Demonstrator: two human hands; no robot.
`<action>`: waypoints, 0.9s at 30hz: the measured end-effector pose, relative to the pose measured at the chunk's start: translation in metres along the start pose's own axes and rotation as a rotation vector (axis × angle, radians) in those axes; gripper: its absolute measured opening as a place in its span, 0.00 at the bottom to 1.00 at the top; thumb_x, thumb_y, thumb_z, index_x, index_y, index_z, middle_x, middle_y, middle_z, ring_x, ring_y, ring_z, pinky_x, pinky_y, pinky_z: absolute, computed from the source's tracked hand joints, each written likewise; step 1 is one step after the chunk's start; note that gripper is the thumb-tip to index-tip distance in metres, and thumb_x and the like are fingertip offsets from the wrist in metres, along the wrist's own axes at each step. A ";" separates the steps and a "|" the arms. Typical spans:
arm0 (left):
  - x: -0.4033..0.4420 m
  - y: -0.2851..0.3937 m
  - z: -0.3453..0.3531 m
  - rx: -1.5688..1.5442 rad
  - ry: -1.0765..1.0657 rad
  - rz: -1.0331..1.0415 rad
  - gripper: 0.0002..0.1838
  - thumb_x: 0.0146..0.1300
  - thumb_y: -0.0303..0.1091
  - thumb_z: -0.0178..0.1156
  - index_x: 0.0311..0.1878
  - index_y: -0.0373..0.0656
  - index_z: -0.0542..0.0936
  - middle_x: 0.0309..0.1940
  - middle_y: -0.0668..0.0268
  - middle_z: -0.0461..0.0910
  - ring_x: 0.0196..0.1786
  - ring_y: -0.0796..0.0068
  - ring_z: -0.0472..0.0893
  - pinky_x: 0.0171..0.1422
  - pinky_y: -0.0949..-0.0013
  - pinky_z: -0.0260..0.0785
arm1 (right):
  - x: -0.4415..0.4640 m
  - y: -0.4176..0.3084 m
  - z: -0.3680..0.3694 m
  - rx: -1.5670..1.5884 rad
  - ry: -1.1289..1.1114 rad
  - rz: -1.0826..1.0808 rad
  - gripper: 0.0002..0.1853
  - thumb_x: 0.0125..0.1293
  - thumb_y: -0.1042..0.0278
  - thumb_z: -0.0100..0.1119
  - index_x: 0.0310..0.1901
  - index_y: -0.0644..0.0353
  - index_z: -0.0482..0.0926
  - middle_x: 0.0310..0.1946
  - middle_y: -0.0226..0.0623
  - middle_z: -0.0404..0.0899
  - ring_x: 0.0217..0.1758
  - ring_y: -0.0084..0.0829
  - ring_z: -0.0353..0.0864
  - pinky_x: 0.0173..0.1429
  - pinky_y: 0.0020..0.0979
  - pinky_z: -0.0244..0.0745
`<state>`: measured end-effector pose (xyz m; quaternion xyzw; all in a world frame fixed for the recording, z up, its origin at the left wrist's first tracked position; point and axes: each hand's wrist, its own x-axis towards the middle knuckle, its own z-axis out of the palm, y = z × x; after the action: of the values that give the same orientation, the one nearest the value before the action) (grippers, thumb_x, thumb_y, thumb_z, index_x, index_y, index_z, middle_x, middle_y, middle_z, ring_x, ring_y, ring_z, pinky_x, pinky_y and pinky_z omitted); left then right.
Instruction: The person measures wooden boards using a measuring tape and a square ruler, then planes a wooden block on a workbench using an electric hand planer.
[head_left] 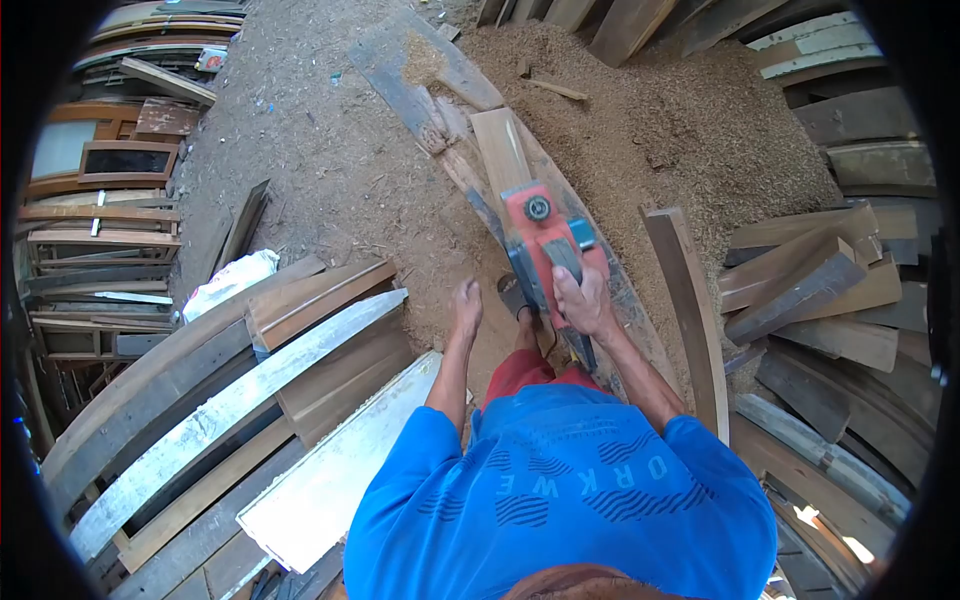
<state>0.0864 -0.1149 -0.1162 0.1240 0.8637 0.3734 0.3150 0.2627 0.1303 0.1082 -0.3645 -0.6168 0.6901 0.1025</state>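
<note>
A red electric planer (540, 235) with a black knob rests on a light wooden board (497, 150), which lies along a worn wooden bench (400, 75). My right hand (585, 300) is wrapped round the planer's rear handle. To the left of the planer, my left hand (466, 303) hangs in the air beside the bench and touches nothing. Its fingers point forward and look close together; whether they are curled is hard to make out. The planer covers the near part of the board.
Sawdust and shavings (690, 120) are heaped right of the bench. A curved plank (688, 300) stands close on the right, with stacked wood offcuts (800, 280) beyond. Planks and a white board (330, 470) lie at the near left. Frames (125, 160) line the far left.
</note>
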 end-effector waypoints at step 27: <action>-0.119 -0.060 -0.035 0.304 -0.291 -0.502 0.27 0.69 0.48 0.57 0.66 0.43 0.80 0.60 0.53 0.84 0.66 0.56 0.80 0.73 0.61 0.66 | -0.020 -0.007 0.041 0.073 0.015 0.044 0.25 0.77 0.43 0.49 0.36 0.60 0.77 0.21 0.30 0.76 0.24 0.21 0.75 0.29 0.31 0.71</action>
<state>0.1566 -0.2296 -0.0875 0.0048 0.8591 0.1289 0.4954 0.2490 0.0885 0.1209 -0.3790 -0.5824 0.7114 0.1052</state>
